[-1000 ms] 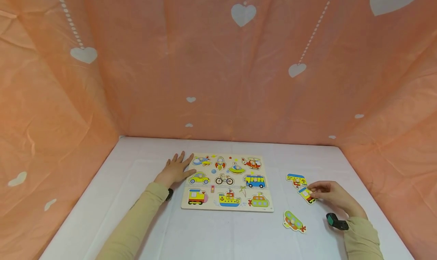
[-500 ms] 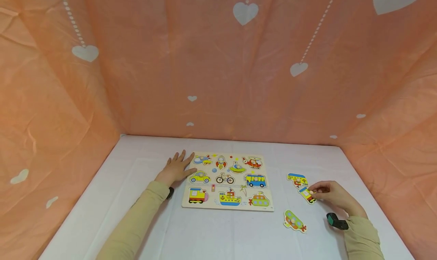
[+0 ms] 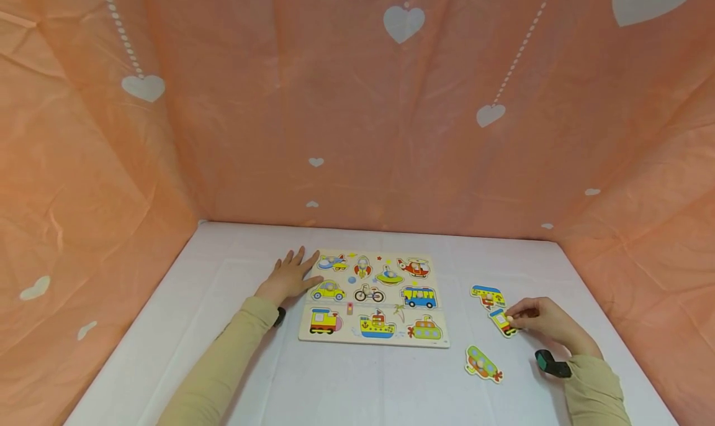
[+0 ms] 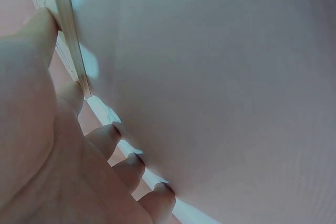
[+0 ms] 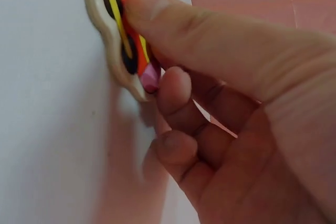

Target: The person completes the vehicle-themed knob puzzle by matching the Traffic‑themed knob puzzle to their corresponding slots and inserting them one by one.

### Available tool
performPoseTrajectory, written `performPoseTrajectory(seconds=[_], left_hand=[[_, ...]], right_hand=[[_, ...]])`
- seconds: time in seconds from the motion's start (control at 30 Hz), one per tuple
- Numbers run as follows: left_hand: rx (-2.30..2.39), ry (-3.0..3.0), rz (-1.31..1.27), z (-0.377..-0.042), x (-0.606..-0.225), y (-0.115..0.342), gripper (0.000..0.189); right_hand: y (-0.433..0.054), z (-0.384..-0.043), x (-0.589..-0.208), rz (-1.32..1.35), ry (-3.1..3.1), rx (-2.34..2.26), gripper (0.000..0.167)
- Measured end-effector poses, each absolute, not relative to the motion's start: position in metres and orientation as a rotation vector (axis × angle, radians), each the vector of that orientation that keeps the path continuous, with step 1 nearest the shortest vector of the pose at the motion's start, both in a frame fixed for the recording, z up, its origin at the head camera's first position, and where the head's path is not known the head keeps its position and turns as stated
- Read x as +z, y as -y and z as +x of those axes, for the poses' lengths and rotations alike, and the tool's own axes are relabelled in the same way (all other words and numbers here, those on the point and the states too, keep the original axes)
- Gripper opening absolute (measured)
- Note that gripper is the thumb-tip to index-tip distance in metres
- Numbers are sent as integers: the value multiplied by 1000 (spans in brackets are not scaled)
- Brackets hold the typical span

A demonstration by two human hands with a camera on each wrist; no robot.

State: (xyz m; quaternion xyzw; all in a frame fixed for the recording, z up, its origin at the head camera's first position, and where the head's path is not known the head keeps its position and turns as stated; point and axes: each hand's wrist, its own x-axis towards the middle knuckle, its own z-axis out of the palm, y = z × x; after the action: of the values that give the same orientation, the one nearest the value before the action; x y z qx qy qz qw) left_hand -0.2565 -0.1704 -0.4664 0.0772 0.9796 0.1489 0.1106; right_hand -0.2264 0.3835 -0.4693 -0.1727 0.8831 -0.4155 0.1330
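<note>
My left hand (image 3: 283, 282) rests with spread fingers at the left edge of a wooden puzzle board (image 3: 349, 336), its thumb over the edge beside the car. The left wrist view shows the thumb (image 4: 44, 24) against the board's side. My right hand (image 3: 540, 319) pinches a train puzzle piece (image 3: 501, 322) by its small knob, at the right of the table. Up close in the right wrist view, the train piece (image 5: 139, 40) stands tilted near the white surface, thumb and fingers at it. A boat puzzle piece (image 3: 487, 294) lies upside down, right at the train piece's upper edge.
A submarine puzzle piece (image 3: 483, 364) lies askew nearer the front, right of the board. The board bears pictures of vehicles, among them a bus (image 3: 419, 297) and a bicycle (image 3: 369, 294). An orange curtain (image 3: 363, 184) with hearts encloses the white table (image 3: 357, 389) at the back and sides.
Both hands stay almost where they were, the right one still pinching the train piece, which has turned very slightly. The head view has shifted a little.
</note>
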Motion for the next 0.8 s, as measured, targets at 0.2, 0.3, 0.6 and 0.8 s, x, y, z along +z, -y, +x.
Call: performPoseTrajectory(seconds=[0.2,0.3,0.6,0.8], left_hand=[[427,-2889,238,-258,-468,171,74],[428,-2888,240,-257,-468,171,75],[451,-2889,242,-254,-465,171,73],[459,-2890,254,-254,-464,171,73]], right_hand=[[-377,-225,-467,-506,-2627,-1144,18],[-369,-226,-464,-522,-2665,-1133,16],[-341,-234,-457,-641,-2647,-1217,14],[-321,-240,-457,-674,-2587,-1267,13]])
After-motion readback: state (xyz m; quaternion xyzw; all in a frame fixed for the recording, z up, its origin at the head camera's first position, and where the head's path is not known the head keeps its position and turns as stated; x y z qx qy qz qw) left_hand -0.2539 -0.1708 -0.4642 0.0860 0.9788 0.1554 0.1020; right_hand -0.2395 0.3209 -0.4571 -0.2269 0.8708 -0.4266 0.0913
